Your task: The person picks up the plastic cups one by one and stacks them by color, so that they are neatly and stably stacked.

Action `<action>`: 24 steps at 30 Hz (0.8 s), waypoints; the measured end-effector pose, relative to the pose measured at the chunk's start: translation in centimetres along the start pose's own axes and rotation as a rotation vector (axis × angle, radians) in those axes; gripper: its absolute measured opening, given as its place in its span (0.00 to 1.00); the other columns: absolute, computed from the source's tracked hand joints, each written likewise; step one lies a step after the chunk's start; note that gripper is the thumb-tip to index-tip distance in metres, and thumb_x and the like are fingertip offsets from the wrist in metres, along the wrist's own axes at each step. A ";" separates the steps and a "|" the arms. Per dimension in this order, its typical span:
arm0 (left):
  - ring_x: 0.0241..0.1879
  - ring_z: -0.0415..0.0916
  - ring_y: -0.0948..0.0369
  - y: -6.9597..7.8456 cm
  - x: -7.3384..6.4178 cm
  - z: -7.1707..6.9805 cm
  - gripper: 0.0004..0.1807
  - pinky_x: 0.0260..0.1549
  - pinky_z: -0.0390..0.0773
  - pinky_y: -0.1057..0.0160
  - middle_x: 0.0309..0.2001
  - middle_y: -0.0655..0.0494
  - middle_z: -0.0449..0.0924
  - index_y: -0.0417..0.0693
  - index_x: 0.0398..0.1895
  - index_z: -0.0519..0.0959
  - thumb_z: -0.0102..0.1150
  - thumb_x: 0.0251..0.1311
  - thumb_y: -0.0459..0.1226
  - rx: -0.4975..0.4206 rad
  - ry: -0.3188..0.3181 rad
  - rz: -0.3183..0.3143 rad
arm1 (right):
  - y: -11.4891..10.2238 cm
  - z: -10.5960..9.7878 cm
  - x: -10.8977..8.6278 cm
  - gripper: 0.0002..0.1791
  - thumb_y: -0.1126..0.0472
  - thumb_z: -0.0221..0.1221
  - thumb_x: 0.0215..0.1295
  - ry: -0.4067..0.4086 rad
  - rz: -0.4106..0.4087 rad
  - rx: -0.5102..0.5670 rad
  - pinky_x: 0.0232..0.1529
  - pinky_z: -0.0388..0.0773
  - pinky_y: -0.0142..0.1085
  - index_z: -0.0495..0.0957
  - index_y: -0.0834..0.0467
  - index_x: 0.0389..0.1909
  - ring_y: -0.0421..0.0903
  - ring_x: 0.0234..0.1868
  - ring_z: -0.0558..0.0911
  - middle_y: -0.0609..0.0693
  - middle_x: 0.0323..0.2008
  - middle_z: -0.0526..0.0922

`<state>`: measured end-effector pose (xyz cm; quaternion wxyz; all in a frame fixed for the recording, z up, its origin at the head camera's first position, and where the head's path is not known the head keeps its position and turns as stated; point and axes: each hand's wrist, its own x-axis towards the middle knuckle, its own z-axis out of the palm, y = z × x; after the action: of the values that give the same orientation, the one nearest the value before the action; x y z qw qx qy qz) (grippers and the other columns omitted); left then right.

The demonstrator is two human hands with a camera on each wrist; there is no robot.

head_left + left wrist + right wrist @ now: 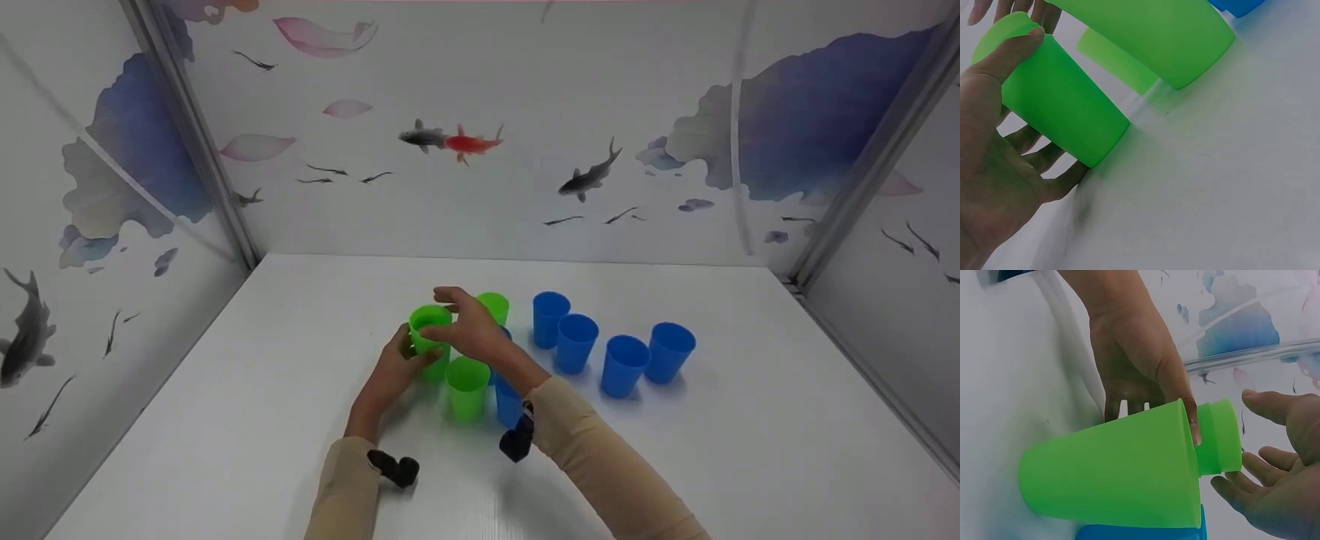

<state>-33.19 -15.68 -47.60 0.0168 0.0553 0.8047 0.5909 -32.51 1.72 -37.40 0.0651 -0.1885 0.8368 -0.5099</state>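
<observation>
In the head view, a green cup [433, 365] stands at the left of a group of cups, with its rim up. My left hand [393, 367] grips it from the left, thumb across its near side. The left wrist view shows the fingers curled round the back of this green cup [1067, 101], and a lighter green band at its rim. My right hand [474, 328] hovers at the rim of the same cup, with thumb and fingers spread apart. In the right wrist view, the right hand [1286, 467] is beside the rim and holds nothing.
A second green cup [468, 394] stands just in front, and another [495, 306] behind my right hand. A blue cup [508, 405] is partly hidden by my right forearm. Several blue cups [577, 343] stand to the right on the white table [720, 465]. Printed walls [487, 202] enclose it.
</observation>
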 end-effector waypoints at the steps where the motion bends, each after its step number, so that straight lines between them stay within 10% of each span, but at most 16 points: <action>1: 0.76 0.60 0.48 0.0 0.1 0.0 0.46 0.73 0.62 0.43 0.75 0.51 0.63 0.60 0.76 0.58 0.66 0.57 0.60 0.000 -0.001 -0.006 | 0.0 -0.1 -0.2 0.37 0.56 0.65 0.66 -0.002 0.000 -0.006 0.69 0.72 0.51 0.63 0.53 0.74 0.54 0.74 0.67 0.53 0.73 0.68; 24: 0.75 0.61 0.48 0.1 0.0 0.3 0.49 0.73 0.61 0.41 0.73 0.50 0.65 0.55 0.77 0.56 0.67 0.57 0.60 -0.035 0.009 -0.003 | 0.5 -3.9 -4.5 0.33 0.54 0.66 0.65 0.050 -0.074 0.018 0.68 0.74 0.49 0.68 0.51 0.70 0.52 0.72 0.71 0.52 0.71 0.71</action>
<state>-33.14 -15.42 -47.62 0.0151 0.0511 0.7945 0.6050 -29.69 6.82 -36.36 0.0268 -0.2058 0.8260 -0.5241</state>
